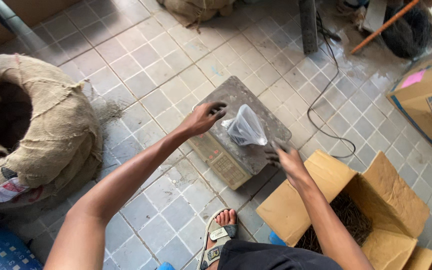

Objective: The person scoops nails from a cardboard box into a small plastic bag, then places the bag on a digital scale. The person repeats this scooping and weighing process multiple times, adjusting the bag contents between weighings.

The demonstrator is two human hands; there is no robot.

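Plastic bag [246,127] of dark contents lies on the weighing scale [256,155] on the tiled floor [151,75], between both hands: left hand [203,118] spread open just beside it, right hand [284,159] open, empty, slightly nearer the cardboard box [321,180].

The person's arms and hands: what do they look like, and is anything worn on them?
Both arms are bare to above the elbow: no sleeves, gloves, watch or rings in view. The left hand and right hand have fingertips smeared with dark grime. Lower down, dark clothing shows at the frame's bottom edge, and one foot wears an open sandal with grey straps.
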